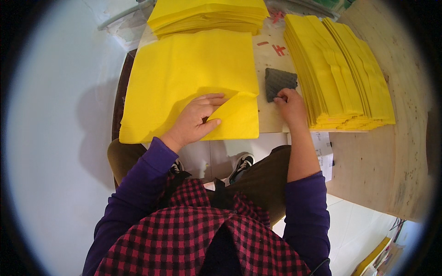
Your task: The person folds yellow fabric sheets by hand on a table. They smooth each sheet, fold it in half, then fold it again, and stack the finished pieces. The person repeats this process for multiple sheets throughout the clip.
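Note:
A pile of yellow fabric-like sheets [184, 64] lies in front of me, its lower right corner turned up as a loose flap [237, 115]. My left hand [193, 117] rests on that pile, open, with fingers stretched out beside the flap's edge and the thumb apart against it. Right of the pile lies a small folded dark grey cloth [277, 82]. At the cloth's lower right corner, my right hand [292, 106] has its thumb and fingers curled together, touching it. Whatever is between those fingertips, if anything, is hidden.
Another yellow stack [209, 18] stands behind the pile. On the right are two rows of folded yellow pieces [338, 73], close to my right hand. The pale wooden table [382, 152] carries red marks [278, 49]. A printed paper [323, 149] hangs by its front edge.

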A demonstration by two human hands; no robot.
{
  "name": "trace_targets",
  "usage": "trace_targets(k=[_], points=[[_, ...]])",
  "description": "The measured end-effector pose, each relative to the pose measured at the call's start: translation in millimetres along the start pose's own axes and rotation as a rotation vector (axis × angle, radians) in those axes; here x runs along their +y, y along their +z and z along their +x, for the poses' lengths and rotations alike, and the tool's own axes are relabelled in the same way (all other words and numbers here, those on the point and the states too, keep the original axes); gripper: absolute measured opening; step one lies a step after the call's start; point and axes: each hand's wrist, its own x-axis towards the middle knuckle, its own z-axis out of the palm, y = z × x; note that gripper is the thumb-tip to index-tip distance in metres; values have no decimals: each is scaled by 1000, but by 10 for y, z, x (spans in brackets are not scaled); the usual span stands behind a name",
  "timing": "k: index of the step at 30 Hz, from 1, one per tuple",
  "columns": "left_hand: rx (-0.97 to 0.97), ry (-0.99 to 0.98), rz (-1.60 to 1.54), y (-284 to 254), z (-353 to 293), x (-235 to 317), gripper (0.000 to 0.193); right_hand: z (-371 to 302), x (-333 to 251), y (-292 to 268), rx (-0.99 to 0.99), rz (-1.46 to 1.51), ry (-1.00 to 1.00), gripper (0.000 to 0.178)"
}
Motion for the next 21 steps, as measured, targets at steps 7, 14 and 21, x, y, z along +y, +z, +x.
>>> trace_targets(k=[7, 14, 21], points=[[-14, -1, 12, -6, -19, -26, 24, -128, -59, -200, -16, 371, -39, 10], [-14, -8, -7, 3, -7, -33, 25, -390, -405, -291, -599, 726, -129, 20], [-1, -3, 32, 4, 8, -11, 33, -373, -463, -171, -594, 795, -70, 11]])
